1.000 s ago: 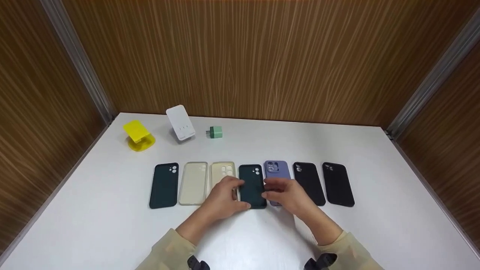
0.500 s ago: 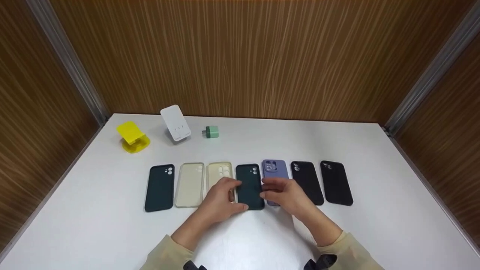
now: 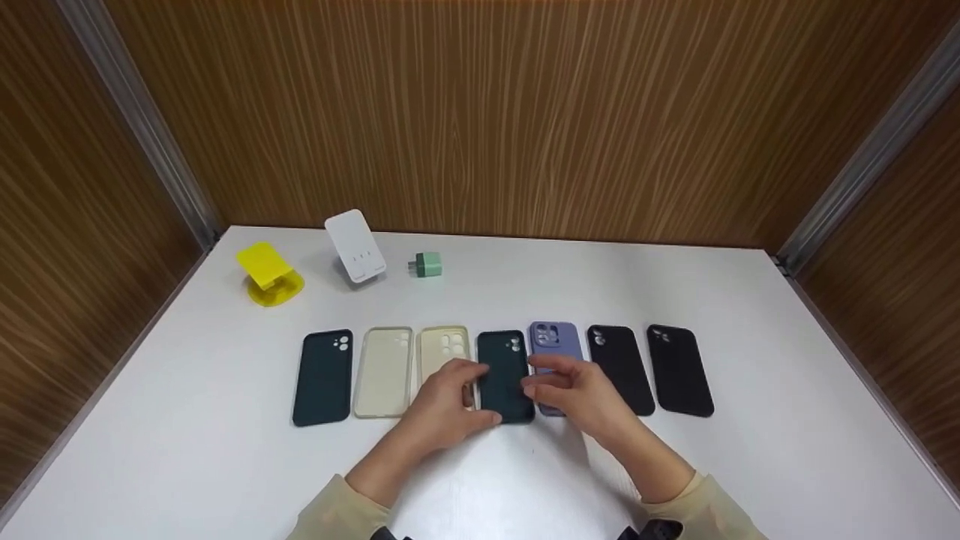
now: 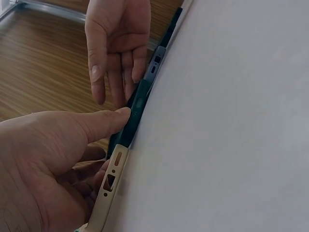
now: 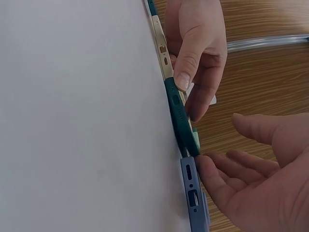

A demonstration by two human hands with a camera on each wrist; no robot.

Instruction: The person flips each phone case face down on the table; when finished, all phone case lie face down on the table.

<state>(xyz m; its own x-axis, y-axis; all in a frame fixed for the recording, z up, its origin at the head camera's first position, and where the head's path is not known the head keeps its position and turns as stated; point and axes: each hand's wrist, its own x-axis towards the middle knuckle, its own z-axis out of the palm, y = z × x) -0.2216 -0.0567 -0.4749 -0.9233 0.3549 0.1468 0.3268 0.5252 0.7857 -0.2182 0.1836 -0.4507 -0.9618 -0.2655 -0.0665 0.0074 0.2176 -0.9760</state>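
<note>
Surface: white table (image 3: pixel 675 480), wood-panelled walls.
Left hand (image 3: pixel 442 401): thumb and fingers pinch the middle dark green case (image 3: pixel 504 375) by its left edge.
Right hand (image 3: pixel 577 394): relaxed, fingertips at the case's right edge.
Position: case flat, fourth in a row of seven.
Progress: row looks aligned; hands not yet withdrawn.

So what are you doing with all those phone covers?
A person has seven phone covers lying in a row on a white table. Both hands are on the dark green cover in the middle: the left hand holds its left edge with thumb and fingers, and the right hand touches its right edge with its fingertips. The cover lies flat, between a beige cover and a purple cover. A yellow stand, a white stand and a small green plug sit further back.
</note>
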